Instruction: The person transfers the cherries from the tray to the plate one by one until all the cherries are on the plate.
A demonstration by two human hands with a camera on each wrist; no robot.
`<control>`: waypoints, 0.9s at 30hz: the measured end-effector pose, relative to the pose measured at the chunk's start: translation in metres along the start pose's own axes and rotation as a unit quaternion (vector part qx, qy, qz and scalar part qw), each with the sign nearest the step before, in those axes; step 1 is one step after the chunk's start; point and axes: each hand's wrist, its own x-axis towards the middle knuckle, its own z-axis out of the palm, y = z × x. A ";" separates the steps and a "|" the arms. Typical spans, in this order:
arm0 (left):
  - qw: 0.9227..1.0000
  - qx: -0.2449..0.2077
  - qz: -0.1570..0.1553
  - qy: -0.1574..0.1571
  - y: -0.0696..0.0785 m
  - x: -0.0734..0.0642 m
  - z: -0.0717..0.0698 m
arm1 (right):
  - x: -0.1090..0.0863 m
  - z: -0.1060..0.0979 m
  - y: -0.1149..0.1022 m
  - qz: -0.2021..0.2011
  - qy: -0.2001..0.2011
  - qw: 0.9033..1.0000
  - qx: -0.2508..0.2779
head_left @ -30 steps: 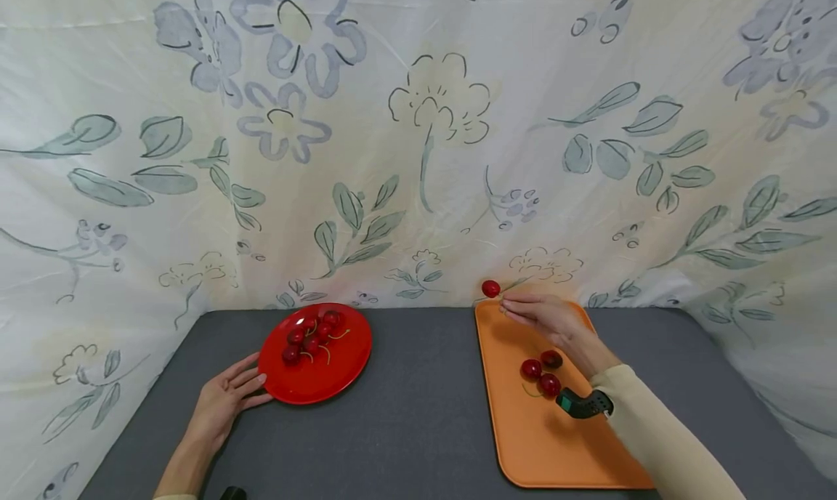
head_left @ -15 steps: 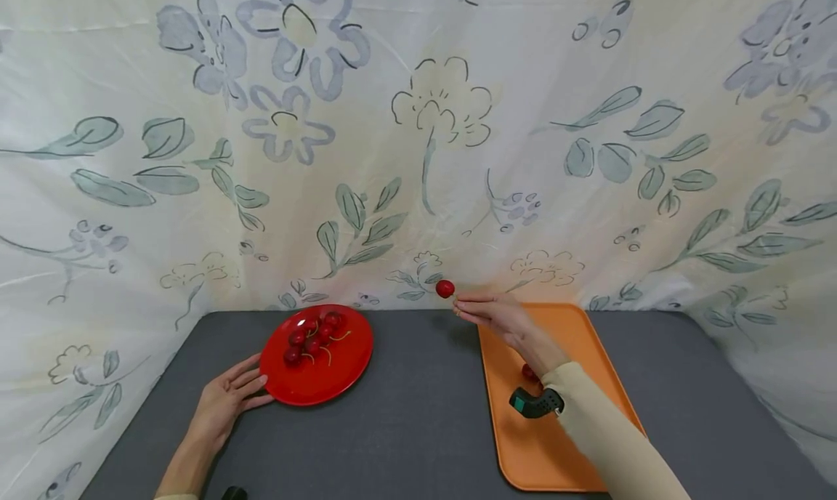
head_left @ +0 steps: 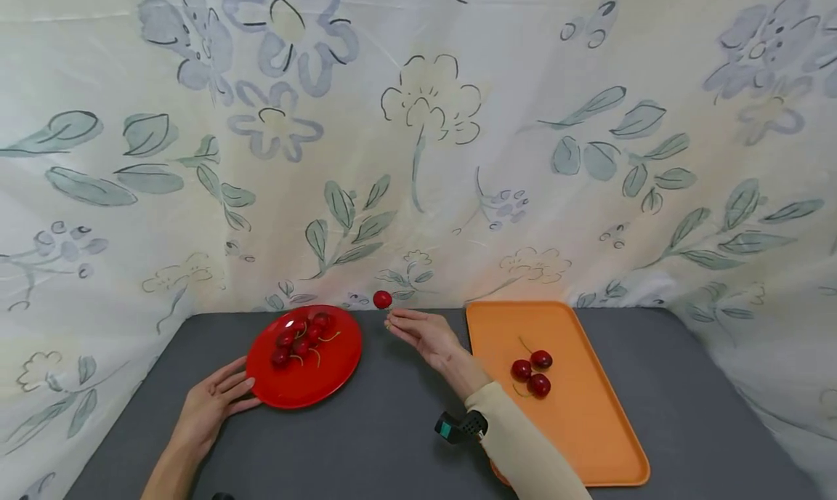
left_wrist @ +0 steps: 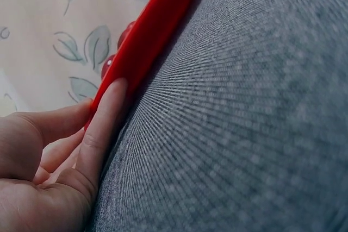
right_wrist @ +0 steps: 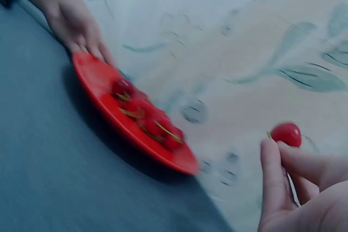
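My left hand is at the left edge of a red plate, with the rim between its fingers and thumb. Several dark red cherries with green stems lie together on that plate. To the plate's right, my right hand is raised and pinches a single cherry by its stem, the fruit pointing up beyond the fingertips. From the right wrist, this cherry shows above the thumb and finger. Over on an orange tray lie 3 more cherries.
A dark grey tabletop lies under plate and tray. Behind it hangs a floral cloth that meets the table's back edge. My right forearm overlaps the tray's near left corner, and a black watch sits on that wrist.
My right hand has carried the pinched cherry leftward from above the tray's far left corner to near the plate's right side. My left hand has stayed at the plate's rim.
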 end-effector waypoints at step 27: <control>1.000 -0.002 -0.001 0.015 0.002 0.000 0.004 | 0.025 0.073 0.056 0.013 0.084 0.987 -0.138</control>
